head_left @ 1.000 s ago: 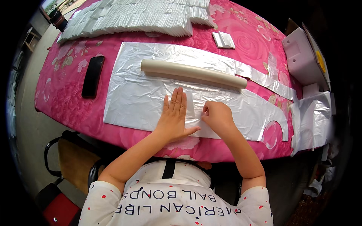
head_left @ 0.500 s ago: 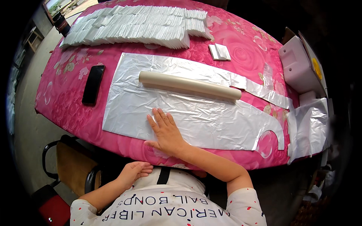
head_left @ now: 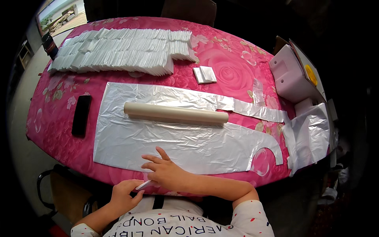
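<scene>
At the worktop's point(head_left: 55, 146) near edge, left of its middle, the left hand point(head_left: 125, 194) pinches a slim folded white piece point(head_left: 143, 184) between thumb and fingers. The right hand point(head_left: 164, 173) spreads its fingers just beyond the piece's upper end; I cannot tell whether they touch. Farther in lie a plastic film sheet point(head_left: 122, 144) and, on it, a beige tube point(head_left: 175, 112).

In the left hand point(head_left: 125, 195), the small white piece point(head_left: 143, 184) looks smooth, perhaps plastic, though little of it shows. Beyond this grip, the silvery-white sheet point(head_left: 126, 146) is thin, glossy, crinkled plastic; the beige tube point(head_left: 175, 113) on it is smooth, low-sheened. Left of the grip, the black phone point(head_left: 81, 115) is smooth; far right, the white box point(head_left: 290, 71) is matt foam.
</scene>
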